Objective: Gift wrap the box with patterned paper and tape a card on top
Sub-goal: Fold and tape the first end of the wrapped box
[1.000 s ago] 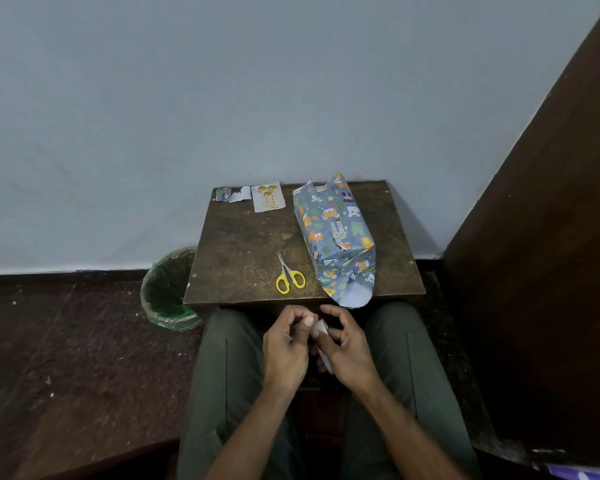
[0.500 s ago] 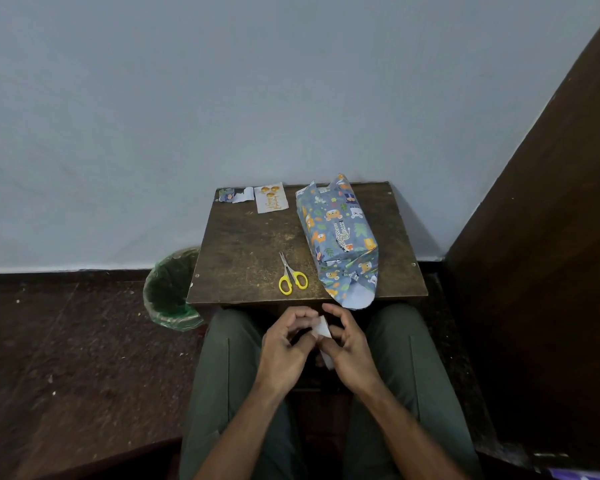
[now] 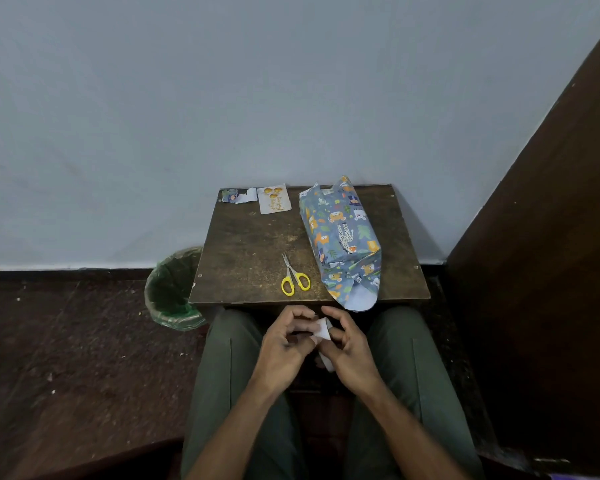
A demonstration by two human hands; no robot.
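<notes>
1. The person sits with both knees in green trousers (image 3: 219,368) and holds both hands over the lap, close to the table's near edge.
2. The left hand (image 3: 284,344) and the right hand (image 3: 347,351) are close together. Both have bent fingers and pinch a small white piece (image 3: 323,330) between them. It looks like tape or its backing, but it is too small to tell which.
3. Past the hands is a small brown table (image 3: 250,251).
4. Yellow scissors (image 3: 294,279) lie shut near the front edge, just ahead of the left hand.
5. The box in patterned paper (image 3: 342,237) lies on the right side of the table, beside the scissors. It is ahead of the right hand and not touched by it. Its near end is still open, with a loose flap hanging over the table edge.
6. At the far left corner lies a white card (image 3: 273,199) with gold marks, and beside it a small scrap of paper (image 3: 239,195).
7. A green bin (image 3: 172,289) stands on the floor to the left of the table.
8. Behind it all is a pale blue wall (image 3: 257,98).
</notes>
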